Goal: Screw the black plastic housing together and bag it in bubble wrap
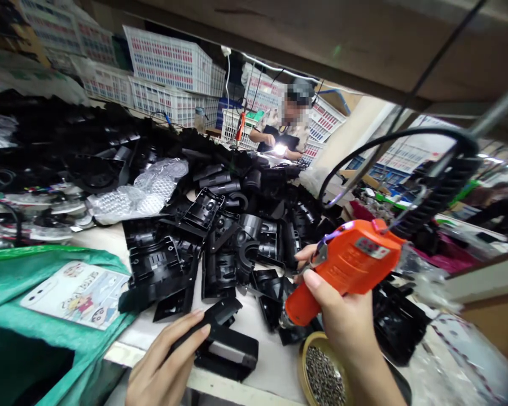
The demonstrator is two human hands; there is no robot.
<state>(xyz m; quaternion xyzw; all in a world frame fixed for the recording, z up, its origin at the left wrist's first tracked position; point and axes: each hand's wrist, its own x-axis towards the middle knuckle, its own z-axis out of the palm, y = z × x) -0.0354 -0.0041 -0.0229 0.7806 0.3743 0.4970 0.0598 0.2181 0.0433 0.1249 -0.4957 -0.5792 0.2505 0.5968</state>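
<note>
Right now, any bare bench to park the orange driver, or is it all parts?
One bare strip of bench: between the black part under the left hand and the screw dish below the right hand, which grips the orange driver. Behind, the black housings are packed tight. The green bag covers the left.

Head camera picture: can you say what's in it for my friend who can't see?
A right hand grips an orange electric screwdriver while the left hand holds a black plastic part on a table heaped with similar parts, beside a round tin of screws.
</note>
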